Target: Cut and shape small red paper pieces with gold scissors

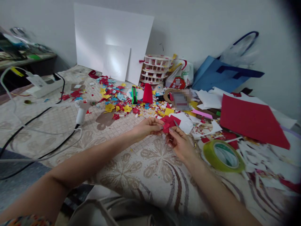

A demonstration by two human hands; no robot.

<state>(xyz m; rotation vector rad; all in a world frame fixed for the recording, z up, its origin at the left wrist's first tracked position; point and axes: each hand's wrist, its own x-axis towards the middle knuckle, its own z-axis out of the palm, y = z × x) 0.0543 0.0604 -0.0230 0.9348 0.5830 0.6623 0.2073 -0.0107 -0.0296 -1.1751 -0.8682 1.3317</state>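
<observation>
Red paper point(173, 119), pinched by left hand point(150, 127) and right hand point(182, 141); scissors point(176, 123) also gripped in the latter, best angled clear of skin, paper held flat.

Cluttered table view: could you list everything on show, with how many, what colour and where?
Boards: two, white, back
Tiered piece: one, white, beside boards
Plastic bag: one, mostly white, back
Big bag: one, blue, back right
Paper flowers: many, red/yellow/blue, middle
Cutter-like tool: one, green-black, among flowers
Large sheet: one, red, right
Paper scraps: many, mostly white, right
Tape roll: one, yellow-green, near right
Glue-gun-like tool: one, white, left
Power strip: one, white, far left
Cloth: one, beige-brown patterned, underneath
Folded paper: red, between hands; layers unclear
Scissors: one, metallic, right hand, partly hidden
Left hand, right hand: bare, centre
</observation>
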